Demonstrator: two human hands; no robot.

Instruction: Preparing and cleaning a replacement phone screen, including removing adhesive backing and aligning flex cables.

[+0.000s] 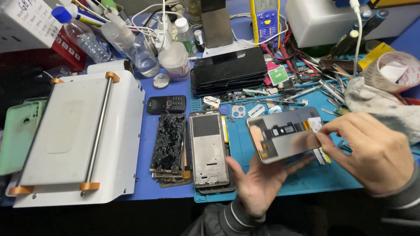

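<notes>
A person's left hand (256, 185), palm up and nearest the viewer, supports a phone display panel (284, 133) from beneath, its grip loosely curled around the panel's lower edge. The right hand (372, 150) comes in from the right, its grip pinching the panel's right end between thumb and fingertips, near a small white tab. The panel is held in the air, tilted, above a blue work mat (306, 175) that lies on the table. Just left of the panel, on the mat's left edge, lies a bare metal phone frame (209, 148). Further left of the panel, a shattered black screen (169, 142) rests on a small stack of parts. Well to the left stands a white machine with a flat plate and a metal roller bar (98, 131). Beyond the panel, a small black keypad phone (166, 104) lies near a stack of black screens (229, 72). Behind the panel to the right are scattered tweezers (330, 89) and a grey cloth (380, 102). Farthest back stand clear bottles (140, 50) and a yellow multimeter (264, 19).
</notes>
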